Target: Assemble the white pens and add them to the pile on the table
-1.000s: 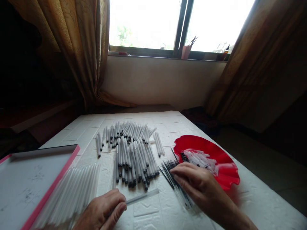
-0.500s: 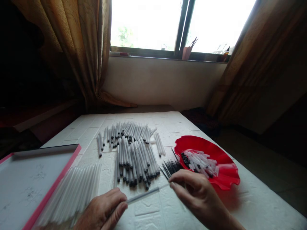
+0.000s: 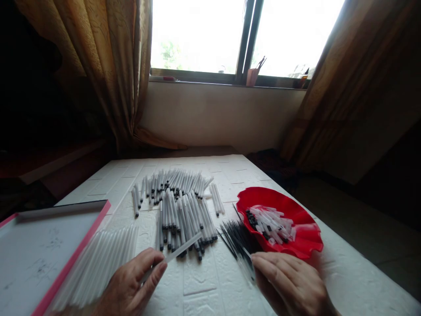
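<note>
My left hand [image 3: 136, 281] is closed around a translucent pen barrel [image 3: 184, 247], which slants up to the right over the lower edge of a pile of assembled pens [image 3: 187, 215]. The barrel looks pale along its visible length. My right hand [image 3: 289, 281] has its fingertips pinched together on an ink refill [image 3: 246, 253], right at the heap of dark ink refills [image 3: 235, 237] beside the red bowl. Most of that refill is hidden or blurred against the others. Left of my left hand, a row of clear pen barrels [image 3: 101, 259] leans on the pink-edged tray.
A red wavy-rimmed bowl [image 3: 309, 232] holds clear caps and small black plugs [image 3: 271, 224]. The shallow tray [image 3: 29, 259] with a pink edge lies at left. More pens [image 3: 179, 180] lie farther back on the white table [image 3: 204, 289]. A window and curtains stand behind.
My right hand has moved from the barrel's end down to the refill heap. The barrel in my left hand now points higher and looks paler inside. The camera view has shifted slightly.
</note>
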Demonstrator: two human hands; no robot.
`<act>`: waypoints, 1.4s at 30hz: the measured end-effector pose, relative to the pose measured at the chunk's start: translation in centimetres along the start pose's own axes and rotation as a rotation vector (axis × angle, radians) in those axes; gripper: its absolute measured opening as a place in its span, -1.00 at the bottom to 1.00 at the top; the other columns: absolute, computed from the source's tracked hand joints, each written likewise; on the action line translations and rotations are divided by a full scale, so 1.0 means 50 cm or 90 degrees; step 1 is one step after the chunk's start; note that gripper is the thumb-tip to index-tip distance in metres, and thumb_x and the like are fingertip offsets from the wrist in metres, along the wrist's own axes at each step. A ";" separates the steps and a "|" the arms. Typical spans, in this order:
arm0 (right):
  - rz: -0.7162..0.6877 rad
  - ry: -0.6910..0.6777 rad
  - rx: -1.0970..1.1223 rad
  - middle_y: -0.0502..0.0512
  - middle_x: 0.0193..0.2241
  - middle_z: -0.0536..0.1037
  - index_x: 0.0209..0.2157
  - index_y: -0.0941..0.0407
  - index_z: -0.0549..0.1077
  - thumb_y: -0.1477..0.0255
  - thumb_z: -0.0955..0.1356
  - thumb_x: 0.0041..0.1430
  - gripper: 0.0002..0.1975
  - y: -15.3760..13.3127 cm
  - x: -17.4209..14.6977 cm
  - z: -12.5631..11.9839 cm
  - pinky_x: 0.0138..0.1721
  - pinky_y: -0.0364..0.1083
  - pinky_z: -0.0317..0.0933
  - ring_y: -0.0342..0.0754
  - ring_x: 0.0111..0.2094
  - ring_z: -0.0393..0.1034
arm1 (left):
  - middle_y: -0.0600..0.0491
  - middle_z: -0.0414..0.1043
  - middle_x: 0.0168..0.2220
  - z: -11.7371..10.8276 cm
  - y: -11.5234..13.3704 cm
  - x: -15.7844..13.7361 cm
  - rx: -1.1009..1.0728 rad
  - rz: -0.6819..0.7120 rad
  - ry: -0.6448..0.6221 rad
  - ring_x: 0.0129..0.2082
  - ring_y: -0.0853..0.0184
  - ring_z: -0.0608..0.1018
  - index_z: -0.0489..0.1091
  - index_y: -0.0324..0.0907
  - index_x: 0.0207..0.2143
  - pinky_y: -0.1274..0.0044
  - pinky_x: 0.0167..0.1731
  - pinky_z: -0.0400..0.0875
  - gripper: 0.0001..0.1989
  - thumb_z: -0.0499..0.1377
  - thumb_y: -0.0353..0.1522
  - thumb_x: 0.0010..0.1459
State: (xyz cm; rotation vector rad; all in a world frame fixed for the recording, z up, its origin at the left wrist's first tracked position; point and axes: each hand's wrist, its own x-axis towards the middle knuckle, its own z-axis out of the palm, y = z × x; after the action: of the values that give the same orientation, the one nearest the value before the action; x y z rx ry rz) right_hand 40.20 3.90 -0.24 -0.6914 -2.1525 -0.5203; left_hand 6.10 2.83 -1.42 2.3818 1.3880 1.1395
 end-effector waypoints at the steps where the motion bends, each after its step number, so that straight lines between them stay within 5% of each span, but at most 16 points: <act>1: 0.003 -0.019 0.007 0.12 -0.37 0.70 -0.11 0.19 0.51 0.65 0.30 0.33 -0.81 -0.002 -0.009 0.002 -0.23 -0.11 0.46 -0.05 -0.36 0.64 | 0.21 0.56 -0.46 0.000 0.000 -0.001 0.000 0.001 0.000 -0.49 0.49 0.65 0.48 -0.04 -0.32 0.81 -0.41 0.47 -0.68 0.07 -0.11 0.42; 7: 0.022 -0.164 0.018 0.08 -0.43 0.62 -0.22 0.13 0.50 0.66 0.26 0.30 -0.77 -0.013 -0.047 0.018 -0.33 -0.07 0.37 -0.03 -0.43 0.53 | 0.23 0.57 -0.45 0.000 0.007 0.000 0.018 0.023 0.027 -0.50 0.51 0.66 0.44 -0.02 -0.28 0.84 -0.41 0.48 -0.71 0.09 -0.09 0.41; 16: 0.071 -0.190 0.013 0.05 -0.52 0.46 -0.47 0.08 0.41 0.62 0.22 0.28 -0.71 -0.022 -0.044 0.025 -0.46 -0.06 0.09 -0.05 -0.50 0.31 | 0.29 0.59 -0.41 0.006 0.012 0.002 0.023 0.058 0.032 -0.47 0.53 0.68 0.41 0.03 -0.23 0.85 -0.37 0.49 -0.81 0.14 -0.11 0.39; 21: 0.118 -0.187 0.068 0.05 -0.46 0.51 -0.31 0.10 0.47 0.61 0.23 0.34 -0.77 -0.029 -0.001 0.024 -0.39 -0.09 0.15 -0.05 -0.45 0.39 | 0.25 0.57 -0.40 0.011 -0.002 -0.009 0.010 0.062 -0.004 -0.47 0.51 0.65 0.42 0.01 -0.21 0.80 -0.39 0.50 -0.88 0.17 -0.18 0.37; 26: 0.058 -0.155 0.062 0.18 -0.27 0.64 0.00 0.19 0.45 0.45 0.19 0.44 -0.73 -0.056 0.042 0.049 -0.38 -0.08 0.26 0.00 -0.37 0.52 | 0.22 0.54 -0.43 0.008 0.006 -0.012 -0.014 0.060 -0.037 -0.49 0.48 0.61 0.44 -0.03 -0.24 0.76 -0.43 0.49 -0.98 0.23 -0.30 0.29; 30: 0.043 -0.175 0.070 0.03 -0.43 0.59 -0.18 0.10 0.48 0.44 0.27 0.38 -0.85 -0.080 0.035 0.079 -0.48 -0.08 0.15 -0.04 -0.50 0.47 | 0.20 0.57 -0.44 0.003 0.010 -0.020 -0.112 -0.006 -0.093 -0.49 0.46 0.60 0.51 -0.02 -0.30 0.74 -0.45 0.48 -0.96 0.30 -0.29 0.22; 32: 0.052 -0.182 0.081 -0.03 -0.50 0.54 -0.31 0.06 0.47 0.47 0.29 0.33 -0.87 -0.091 0.024 0.097 -0.51 -0.08 0.10 -0.07 -0.54 0.43 | 0.17 0.60 -0.41 0.001 0.006 -0.029 -0.232 -0.119 -0.104 -0.48 0.43 0.61 0.54 -0.01 -0.28 0.71 -0.46 0.49 -0.84 0.34 -0.16 0.18; 35: 0.101 -0.091 0.085 -0.05 -0.60 0.48 -0.43 0.03 0.45 0.36 0.20 0.41 -0.67 -0.121 0.010 0.132 -0.56 -0.06 0.01 -0.11 -0.63 0.36 | 0.17 0.53 -0.51 0.002 0.004 -0.042 -0.470 -0.340 -0.134 -0.57 0.47 0.50 0.53 -0.03 -0.20 0.68 -0.52 0.41 -0.60 0.35 0.05 0.11; 37: 0.149 -0.018 0.079 -0.04 -0.67 0.43 -0.53 0.02 0.41 0.28 0.11 0.47 -0.51 -0.149 0.008 0.157 -0.59 -0.03 -0.06 -0.11 -0.70 0.30 | 0.18 0.47 -0.55 0.006 0.009 -0.044 -0.557 -0.410 -0.168 -0.60 0.49 0.43 0.54 -0.06 -0.17 0.66 -0.53 0.38 -0.51 0.35 0.11 0.08; 39: 0.158 0.003 0.078 -0.04 -0.71 0.41 -0.59 0.02 0.37 0.20 0.12 0.47 -0.45 -0.174 0.011 0.178 -0.61 -0.02 -0.10 -0.11 -0.73 0.27 | 0.10 0.53 -0.42 0.010 0.016 -0.040 -0.554 -0.389 -0.182 -0.51 0.44 0.50 0.56 -0.07 -0.21 0.60 -0.45 0.45 -0.52 0.32 0.12 0.11; 42: 0.062 -0.092 0.094 -0.08 -0.72 0.43 -0.58 0.02 0.39 0.11 0.24 0.42 -0.50 -0.185 0.021 0.187 -0.69 -0.04 -0.15 -0.14 -0.75 0.29 | 0.01 0.54 -0.14 0.014 0.021 -0.033 -0.488 -0.287 -0.193 -0.27 0.32 0.60 0.55 -0.03 -0.19 0.53 -0.32 0.54 -0.54 0.14 0.12 0.27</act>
State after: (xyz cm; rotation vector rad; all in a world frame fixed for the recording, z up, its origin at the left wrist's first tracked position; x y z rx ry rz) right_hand 28.53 2.41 -6.21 -0.7661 -2.2512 -0.2646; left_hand 6.81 1.09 -2.30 1.5267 1.0432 0.9070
